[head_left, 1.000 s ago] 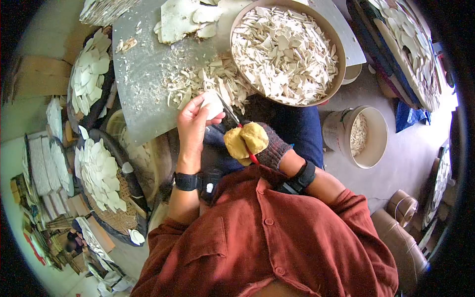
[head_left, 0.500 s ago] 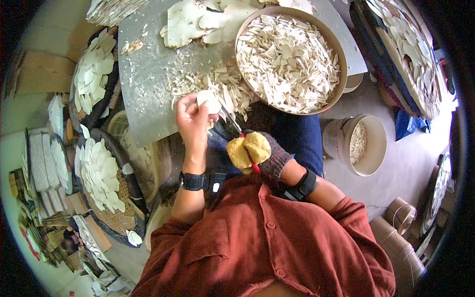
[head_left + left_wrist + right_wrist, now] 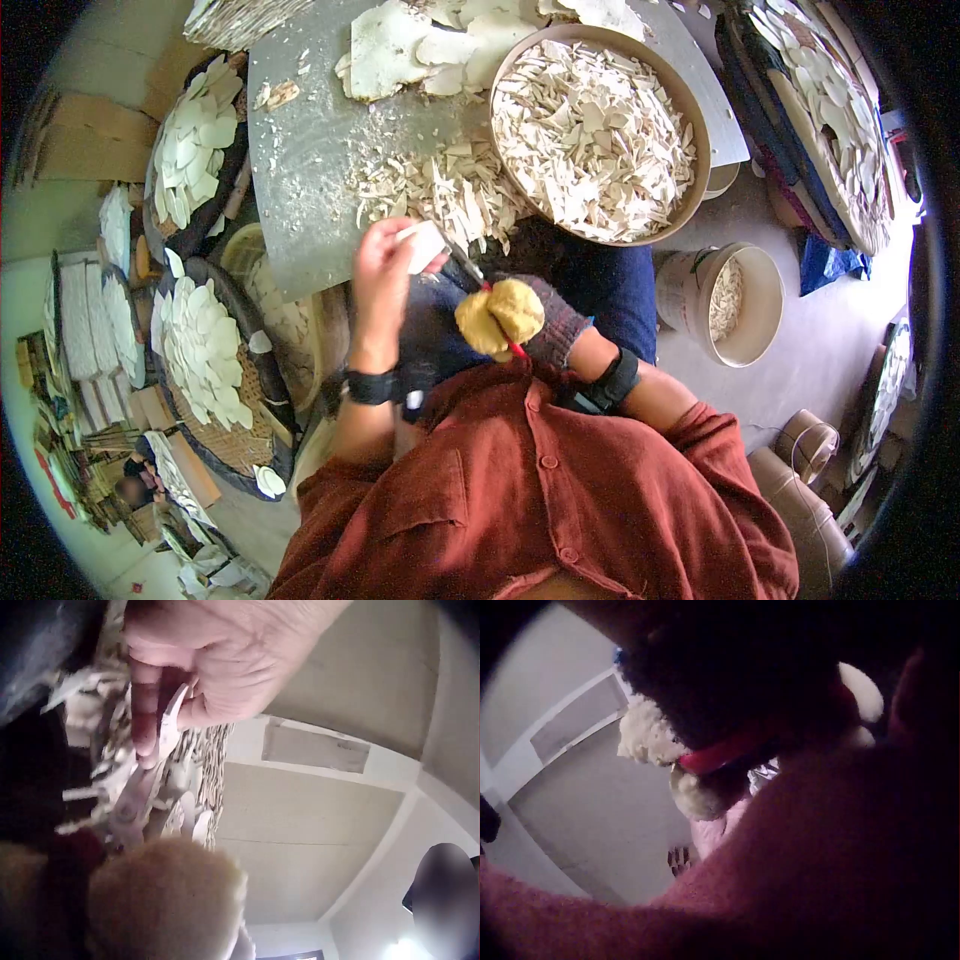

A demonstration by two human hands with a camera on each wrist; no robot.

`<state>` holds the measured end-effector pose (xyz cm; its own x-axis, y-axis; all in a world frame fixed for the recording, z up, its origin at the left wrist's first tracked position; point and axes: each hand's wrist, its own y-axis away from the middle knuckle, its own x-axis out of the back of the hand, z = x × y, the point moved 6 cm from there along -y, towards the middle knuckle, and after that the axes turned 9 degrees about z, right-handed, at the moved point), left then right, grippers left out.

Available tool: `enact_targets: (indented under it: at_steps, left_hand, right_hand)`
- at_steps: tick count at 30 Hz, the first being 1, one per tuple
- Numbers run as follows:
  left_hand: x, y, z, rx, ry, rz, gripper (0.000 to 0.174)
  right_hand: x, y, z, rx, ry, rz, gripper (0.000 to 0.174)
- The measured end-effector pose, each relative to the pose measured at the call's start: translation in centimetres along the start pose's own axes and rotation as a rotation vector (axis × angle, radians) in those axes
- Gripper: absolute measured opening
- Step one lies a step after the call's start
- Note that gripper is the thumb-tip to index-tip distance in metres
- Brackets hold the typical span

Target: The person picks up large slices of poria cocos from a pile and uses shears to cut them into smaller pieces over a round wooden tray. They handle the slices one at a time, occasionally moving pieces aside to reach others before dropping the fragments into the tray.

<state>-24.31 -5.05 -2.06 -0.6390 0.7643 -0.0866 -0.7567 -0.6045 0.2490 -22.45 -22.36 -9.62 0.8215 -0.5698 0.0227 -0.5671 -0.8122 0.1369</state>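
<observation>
My bare left hand (image 3: 383, 270) pinches a flat white piece (image 3: 422, 246) between thumb and fingers, over the front of the metal sheet; the left wrist view shows the piece (image 3: 172, 724) edge-on. My gloved right hand (image 3: 548, 318) grips a red-handled cutting tool (image 3: 463, 262) whose handles are wrapped in yellow padding (image 3: 500, 316). The tool's dark blades reach up to the right edge of the white piece. In the right wrist view the red handle (image 3: 724, 754) and pale padding (image 3: 649, 733) show beside the dark glove, whose fingers are hidden in shadow.
The metal sheet (image 3: 300, 190) carries loose white fragments (image 3: 450, 190), larger flat pieces (image 3: 385, 50) and a round tray (image 3: 701, 190) full of fragments. A white bucket (image 3: 765, 300) stands at right. Trays of flat white pieces (image 3: 205, 350) stand at left, another (image 3: 820, 90) at upper right.
The left hand has moved slightly down and turned, with the white piece tilted in its fingers. The sheet and tray sit lower in the head view. The right hand keeps its hold on the tool.
</observation>
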Motion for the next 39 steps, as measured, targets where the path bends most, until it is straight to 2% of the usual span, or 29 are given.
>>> enact_targets:
  at_steps: [3, 4, 5, 6, 7, 8, 9, 10, 12, 13, 14, 15, 17, 18, 19, 20, 23, 26, 29, 31, 32, 33, 35, 36, 38, 39]
  left_hand:
    - [7.8, -0.7, 4.3, -0.046, -0.252, 0.105, 0.02]
    - [12.7, -2.2, 4.9, -0.135, -0.49, 0.19, 0.016]
    - [16.8, -3.4, 5.7, -0.147, -0.711, 0.229, 0.016]
    - [18.7, -4.2, 7.6, -0.321, -1.1, 0.295, 0.022]
    - [17.0, -4.8, 9.9, -0.451, -1.147, 0.313, 0.024]
    - [14.2, -5.2, 12.3, -0.573, -1.191, 0.327, 0.026]
    - [10.9, -6.2, 13.5, -0.605, -1.144, 0.247, 0.024]
    - [7.2, -7.7, 14.1, -0.633, -1.094, 0.166, 0.023]
    - [0.6, -11.1, 13.5, -0.566, -0.924, -0.003, 0.019]
    - [-2.2, -13.4, 12.6, -0.475, -0.909, -0.06, 0.018]
    - [-5.0, -15.4, 12.0, -0.492, -0.956, -0.076, 0.02]
    - [-6.7, -18.6, 10.2, -0.703, -0.954, -0.145, 0.032]
    - [-11.4, -20.8, 8.3, -0.757, -1.011, -0.255, 0.051]
    - [-12.4, -23.3, 6.3, -0.828, -1.067, -0.341, 0.064]
    - [-13.1, -24.0, 5.5, -0.66, -1.201, -0.305, 0.06]
    - [-13.4, -24.1, 5.2, -0.951, -1.286, -0.234, 0.057]
    - [-13.2, -23.9, 5.2, -1.011, -1.268, -0.308, 0.048]
    - [-11.1, -22.0, 6.5, -0.906, -1.072, -0.265, 0.039]
    - [-6.5, -18.8, 8.2, -0.469, -0.915, 0.033, 0.033]
    - [-4.4, -14.4, 8.1, -0.191, -0.722, 0.075, 0.029]
    - [-4.2, -12.2, 7.8, -0.158, -0.455, 0.009, 0.025]
    - [-3.3, -10.6, 7.0, -0.117, -0.314, -0.007, 0.022]
    - [-2.4, -7.2, 5.7, -0.048, -0.173, -0.057, 0.029]
    - [-2.5, -5.6, 5.4, -0.044, -0.123, -0.061, 0.034]
    - [-3.0, -3.2, 4.8, -0.039, -0.11, -0.101, 0.036]
    - [-3.3, -2.3, 4.2, -0.034, -0.127, -0.149, 0.037]
  right_hand:
    - [0.6, 0.6, -2.1, 0.017, -0.11, 0.055, 0.02]
    - [0.6, 0.6, -1.5, 0.013, -0.188, 0.058, 0.018]
    - [0.0, 0.6, 0.6, -0.04, -0.357, 0.026, 0.017]
    - [-0.7, 0.5, 2.3, -0.102, -0.527, -0.012, 0.016]
    - [-1.2, 0.6, 3.1, -0.15, -0.629, -0.043, 0.016]
    - [-1.0, 0.9, 1.3, -0.239, -0.826, -0.086, 0.017]
    - [-0.8, 0.9, -0.7, -0.072, -0.554, -0.195, 0.017]
    - [-1.7, 0.5, 1.9, 0.108, -0.094, -0.125, 0.026]
    - [0.9, -0.4, -5.2, 0.134, 0.219, -0.089, 0.027]
    - [1.1, -0.2, -5.3, 0.14, 0.084, -0.061, 0.028]
    - [1.0, 0.0, -5.1, 0.157, 0.147, -0.083, 0.028]
    - [1.1, 0.4, -4.9, 0.168, 0.208, -0.106, 0.029]
    - [1.3, 1.3, -5.1, 0.163, 0.284, -0.134, 0.03]
    - [1.3, 1.8, -5.1, 0.171, 0.305, -0.16, 0.031]
    - [1.7, 2.3, -5.8, 0.209, 0.244, -0.133, 0.033]
    - [2.0, 2.4, -6.4, 0.255, 0.192, -0.103, 0.034]
    - [1.9, 2.5, -6.5, 0.173, 0.254, -0.16, 0.037]
    - [2.1, 2.5, -7.2, 0.161, 0.256, -0.191, 0.036]
    - [2.1, 2.6, -6.5, 0.248, 0.174, -0.104, 0.032]
    - [2.4, 2.7, -6.0, 0.322, 0.197, -0.019, 0.023]
    - [2.5, 2.5, -4.6, 0.211, 0.02, 0.014, 0.02]
    - [2.5, 2.4, -3.2, 0.109, -0.164, 0.06, 0.018]
    - [2.7, 1.9, -1.7, 0.031, -0.694, 0.169, 0.022]
    - [3.4, 1.8, -3.0, 0.05, -0.785, 0.207, 0.029]
    - [2.9, -0.1, -0.4, -0.102, -0.984, 0.137, 0.023]
    - [2.0, -0.4, -1.4, -0.093, -1.34, -0.169, 0.024]
